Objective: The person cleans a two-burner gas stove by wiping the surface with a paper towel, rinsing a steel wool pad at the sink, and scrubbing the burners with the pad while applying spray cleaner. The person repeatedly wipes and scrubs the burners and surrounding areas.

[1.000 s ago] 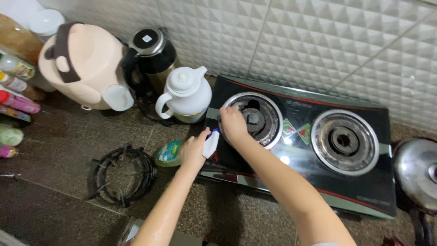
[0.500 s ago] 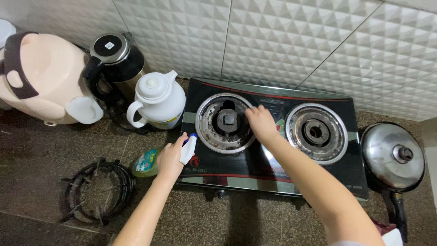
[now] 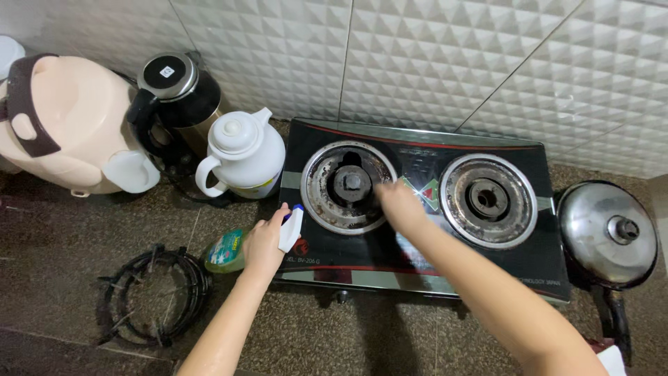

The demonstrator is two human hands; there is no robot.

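1. Spray bottle (image 3: 240,249), green with a white trigger head, sits in the left hand (image 3: 264,244); the fingers are curled around its neck, and the nozzle points toward the left burner (image 3: 348,184) of the gas stove (image 3: 550,268).
2. Right hand (image 3: 400,205) rests on the stove's black glass top just right of that left burner, palm down. Whether its fingers press a cloth or only the glass, I cannot tell; they look loosely bent rather than clenched.
3. Left burner shows brown, baked-on grime around its ring; the right burner (image 3: 487,198) looks similar, and both stand bare, with no pan supports on them.
4. One black pan support (image 3: 149,296) lies on the dark stone counter (image 3: 56,237), well left of the stove's front corner.
5. Behind the stove's left edge stands a white thermos jug (image 3: 243,153); further left are a black-and-steel electric kettle (image 3: 174,94) and a peach-coloured plastic container (image 3: 66,125).
6. Off the stove's right edge rests a steel pan lid (image 3: 605,233) on a dark-handled pan.
7. Risks, as I judge them: spray could drift onto the jug, since it stands close; wet glass could let the right hand slide onto the burner's rough rim; liquid pooling in the burner ports could hinder lighting later.
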